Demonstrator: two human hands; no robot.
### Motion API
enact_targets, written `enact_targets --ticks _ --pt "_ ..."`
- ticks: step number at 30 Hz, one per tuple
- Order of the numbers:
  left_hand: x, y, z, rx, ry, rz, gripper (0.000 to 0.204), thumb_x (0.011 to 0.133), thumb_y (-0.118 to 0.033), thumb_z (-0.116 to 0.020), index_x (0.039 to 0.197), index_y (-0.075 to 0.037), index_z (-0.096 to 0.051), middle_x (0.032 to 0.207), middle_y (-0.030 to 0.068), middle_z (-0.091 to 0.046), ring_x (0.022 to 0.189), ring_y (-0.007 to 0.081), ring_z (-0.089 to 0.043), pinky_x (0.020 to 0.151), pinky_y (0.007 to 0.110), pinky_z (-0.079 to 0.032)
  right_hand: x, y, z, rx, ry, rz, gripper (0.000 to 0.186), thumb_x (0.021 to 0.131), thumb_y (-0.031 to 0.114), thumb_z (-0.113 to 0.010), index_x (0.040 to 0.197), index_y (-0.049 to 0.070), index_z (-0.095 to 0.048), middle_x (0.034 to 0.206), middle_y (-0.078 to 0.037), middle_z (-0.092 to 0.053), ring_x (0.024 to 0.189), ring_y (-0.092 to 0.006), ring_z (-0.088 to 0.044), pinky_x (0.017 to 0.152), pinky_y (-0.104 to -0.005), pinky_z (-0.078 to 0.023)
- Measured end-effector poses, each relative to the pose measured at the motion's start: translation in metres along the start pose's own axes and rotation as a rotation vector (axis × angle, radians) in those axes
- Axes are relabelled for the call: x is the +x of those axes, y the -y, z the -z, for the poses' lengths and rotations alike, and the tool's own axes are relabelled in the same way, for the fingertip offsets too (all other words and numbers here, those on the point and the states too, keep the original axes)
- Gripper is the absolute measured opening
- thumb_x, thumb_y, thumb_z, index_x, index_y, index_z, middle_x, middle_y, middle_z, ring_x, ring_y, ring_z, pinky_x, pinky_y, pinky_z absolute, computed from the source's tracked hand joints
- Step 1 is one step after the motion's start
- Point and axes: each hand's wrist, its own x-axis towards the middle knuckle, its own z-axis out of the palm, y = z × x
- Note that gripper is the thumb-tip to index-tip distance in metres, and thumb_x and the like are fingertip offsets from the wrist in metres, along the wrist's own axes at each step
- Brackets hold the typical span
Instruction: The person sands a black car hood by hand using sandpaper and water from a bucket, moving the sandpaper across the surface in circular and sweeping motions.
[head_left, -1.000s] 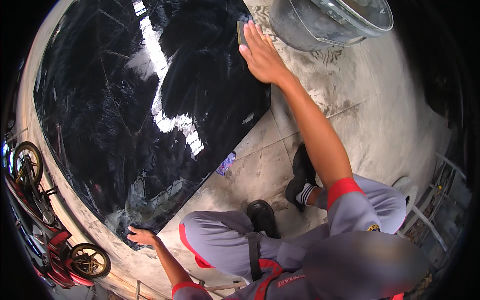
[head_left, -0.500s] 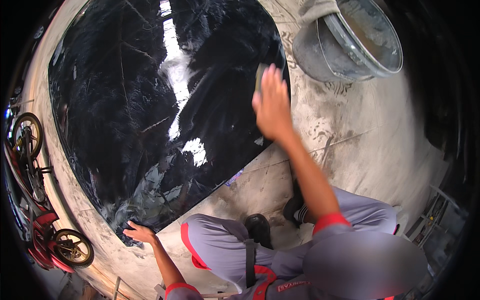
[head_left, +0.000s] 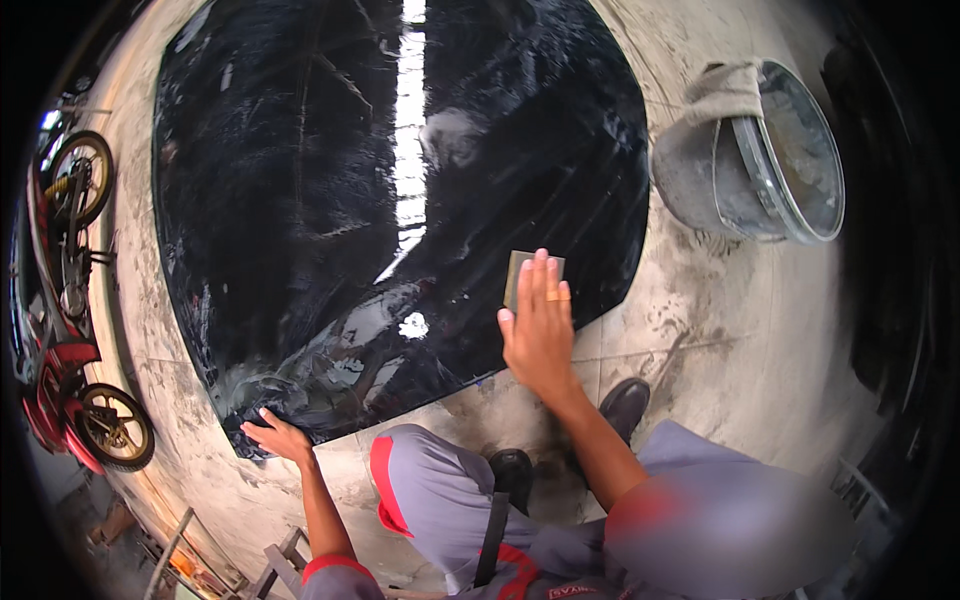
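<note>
A large glossy black car hood lies in front of me, its surface wet with bright reflections and greyish smears toward the near left corner. My right hand presses a flat, tan-grey rectangular sanding pad on its near right part. The fingers are stretched over the pad and the thumb stands out to the left. At the near left corner my left hand rests with spread fingers and holds nothing.
A grey bucket of murky water stands right of the hood, a pale cloth draped over its rim. A red motorcycle is at the far left. Below it is a metal frame. The concrete floor is stained.
My right hand has drawn the pad back toward me from the hood's right edge. My left hand stays at the corner. The view has shifted, so the bucket appears lower and farther right.
</note>
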Motion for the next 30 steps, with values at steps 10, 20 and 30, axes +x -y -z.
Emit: enact_targets --ticks 10,20,30 --pt "-0.007 -0.001 -0.002 0.005 0.006 -0.011 0.087 0.107 -0.06 -0.034 0.16 0.008 -0.02 0.169 0.0237 -0.019 0.158 0.0368 -0.014 0.126 0.055 -0.01 0.007 0.047 -0.012 -0.12 0.103 -0.018 0.078 0.098 0.031 -0.058 0.154 -0.013 -0.029 0.165 -0.034 -0.02 0.154 -0.045 -0.022 0.123 -0.0537 -0.023" --pt "-0.015 -0.022 -0.004 -0.021 0.031 -0.002 0.082 0.108 -0.056 -0.036 0.16 0.006 -0.022 0.169 0.0234 -0.02 0.158 0.0352 -0.015 0.126 0.056 -0.011 0.031 0.051 -0.019 -0.105 -0.03 -0.027 0.079 0.098 0.029 -0.06 0.156 -0.012 -0.026 0.165 -0.032 -0.022 0.155 -0.0422 -0.022 0.124 -0.0546 -0.021" --pt "-0.017 -0.027 -0.005 -0.029 0.016 -0.017 0.084 0.107 -0.058 -0.036 0.16 0.006 -0.022 0.169 0.0235 -0.018 0.158 0.0361 -0.015 0.126 0.055 -0.012 0.049 0.072 -0.022 -0.159 -0.053 0.089 0.068 0.101 0.028 -0.055 0.155 -0.007 -0.033 0.166 -0.026 -0.026 0.155 -0.0381 -0.023 0.124 -0.0508 -0.024"
